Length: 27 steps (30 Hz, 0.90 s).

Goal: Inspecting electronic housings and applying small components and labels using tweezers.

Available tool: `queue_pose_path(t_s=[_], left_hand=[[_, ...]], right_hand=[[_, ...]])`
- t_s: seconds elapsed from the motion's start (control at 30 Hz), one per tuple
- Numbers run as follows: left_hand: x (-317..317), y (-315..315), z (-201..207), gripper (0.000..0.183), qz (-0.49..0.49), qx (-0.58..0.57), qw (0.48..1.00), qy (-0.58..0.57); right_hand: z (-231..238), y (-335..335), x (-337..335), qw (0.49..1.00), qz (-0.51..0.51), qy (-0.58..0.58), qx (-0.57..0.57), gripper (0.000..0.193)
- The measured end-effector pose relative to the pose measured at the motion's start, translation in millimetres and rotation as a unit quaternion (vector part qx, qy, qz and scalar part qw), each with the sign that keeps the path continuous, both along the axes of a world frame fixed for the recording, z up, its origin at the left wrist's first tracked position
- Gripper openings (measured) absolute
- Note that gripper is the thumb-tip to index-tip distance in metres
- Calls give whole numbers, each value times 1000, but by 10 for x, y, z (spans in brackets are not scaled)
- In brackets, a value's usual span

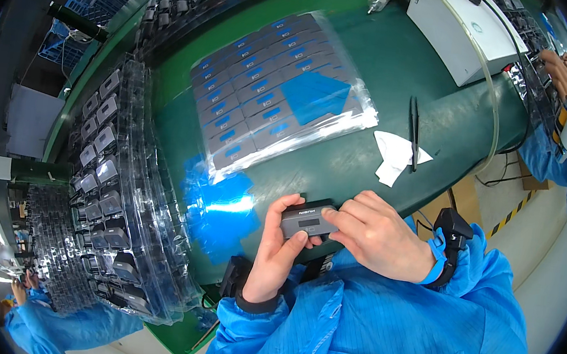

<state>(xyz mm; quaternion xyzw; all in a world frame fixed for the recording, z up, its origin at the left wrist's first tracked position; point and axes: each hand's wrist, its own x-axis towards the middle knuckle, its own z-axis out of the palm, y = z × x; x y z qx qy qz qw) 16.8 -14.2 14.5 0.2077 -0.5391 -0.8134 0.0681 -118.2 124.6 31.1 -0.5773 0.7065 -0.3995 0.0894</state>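
A small dark grey rectangular device (308, 221) with a little window on its face is held over the near edge of the green table (391, 71). My left hand (277, 249) grips its left end from below, thumb on the side. My right hand (380, 234) holds its right end, fingertips pressed on the top face. Both sleeves are bright blue. A black strap sits on my right wrist (452, 231).
A clear sheet (282, 87) with several rows of grey-and-blue stickers lies on the table. Blue film pieces (218, 205) lie near the device. Stacked clear trays (113, 187) of grey devices stand at left. Black tweezers (413, 132) rest on white paper; a white box (462, 26) stands behind. Another person's blue sleeve (555, 154) is at right.
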Motion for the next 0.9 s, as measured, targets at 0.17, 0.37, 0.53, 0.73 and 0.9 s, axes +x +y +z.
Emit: queue_pose_path(t_s=[0.17, 0.37, 0.53, 0.73, 0.9], left_hand=[[51, 11, -8, 46, -16, 5, 1000, -9], [59, 51, -73, 47, -20, -11, 1000, -8], [58, 45, -59, 47, -31, -9, 999, 6], [97, 83, 6, 43, 6, -57, 997, 49], [78, 199, 110, 45, 10, -109, 986, 122]], right_hand=[[27, -7, 31, 999, 14, 32, 7, 37], [42, 49, 35, 1000, 4, 8, 24, 36], [-26, 34, 23, 989, -52, -135, 31, 25], [94, -69, 54, 943, -73, -320, 43, 37], [6, 78, 28, 840, -48, -540, -12, 51]])
